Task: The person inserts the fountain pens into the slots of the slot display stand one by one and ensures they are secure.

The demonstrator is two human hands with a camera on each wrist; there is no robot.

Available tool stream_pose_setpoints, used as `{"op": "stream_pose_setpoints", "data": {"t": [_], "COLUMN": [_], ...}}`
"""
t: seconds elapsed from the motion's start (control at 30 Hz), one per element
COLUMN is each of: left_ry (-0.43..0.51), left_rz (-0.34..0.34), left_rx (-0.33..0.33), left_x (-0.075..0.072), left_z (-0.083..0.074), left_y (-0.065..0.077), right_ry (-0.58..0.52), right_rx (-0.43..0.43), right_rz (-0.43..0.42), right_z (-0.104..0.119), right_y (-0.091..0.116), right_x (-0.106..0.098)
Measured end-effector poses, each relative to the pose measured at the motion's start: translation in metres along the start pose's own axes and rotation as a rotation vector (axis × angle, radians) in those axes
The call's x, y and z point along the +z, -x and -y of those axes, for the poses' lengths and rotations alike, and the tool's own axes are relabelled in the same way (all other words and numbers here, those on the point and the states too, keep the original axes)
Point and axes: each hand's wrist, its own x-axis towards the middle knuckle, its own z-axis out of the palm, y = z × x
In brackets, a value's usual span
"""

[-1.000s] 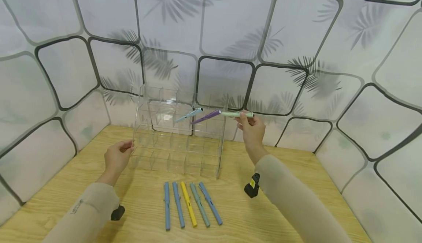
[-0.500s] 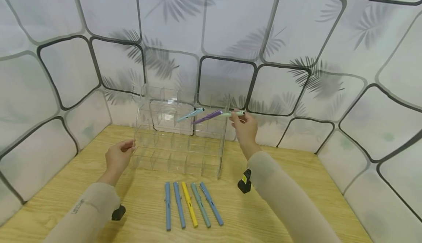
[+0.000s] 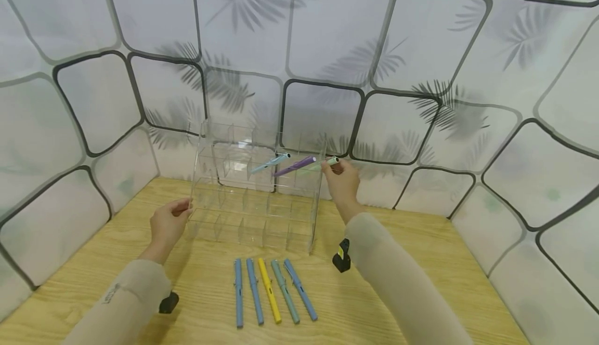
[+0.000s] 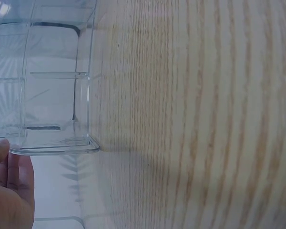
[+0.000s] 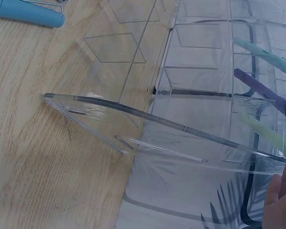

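Head view, left to right: left hand (image 3: 167,224) rests against the left edge of the clear acrylic organiser (image 3: 255,207), fingers loosely curled with the tips touching its side wall; whether it truly grips the wall cannot be told. Left wrist view shows fingertips (image 4: 9,176) just beside the organiser's lower corner on the wooden table (image 3: 421,262). The organiser stands upright at the far middle of the table, divided into rows of compartments. In its upper right compartments sit a light blue pen (image 3: 269,162) and, right of it, a purple pen (image 3: 295,166), both tilted, ends pointing up and right. On the table near the organiser's front lie five pens (image 3: 273,297) side by side. Right hand (image 3: 343,183) is at the organiser's top right corner, fingers pinching the end of a mint green pen (image 3: 329,161), which is partly inside the rightmost upper compartment.
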Motion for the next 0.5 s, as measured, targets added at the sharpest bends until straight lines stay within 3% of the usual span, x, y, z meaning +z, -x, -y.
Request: {"op": "stream_pose_setpoints", "data": {"t": [0.5], "left_ry": [-0.005], "left_rz": [-0.009], "left_rx": [-0.012], "left_x": [0.0011], "left_z": [0.0012], "left_y": [-0.0011], "right_ry": [0.032], "right_rx": [-0.004], "right_rz": [0.074], "right_z": [-0.0001], "right_y": [-0.0007], "right_x": [-0.0025]}}
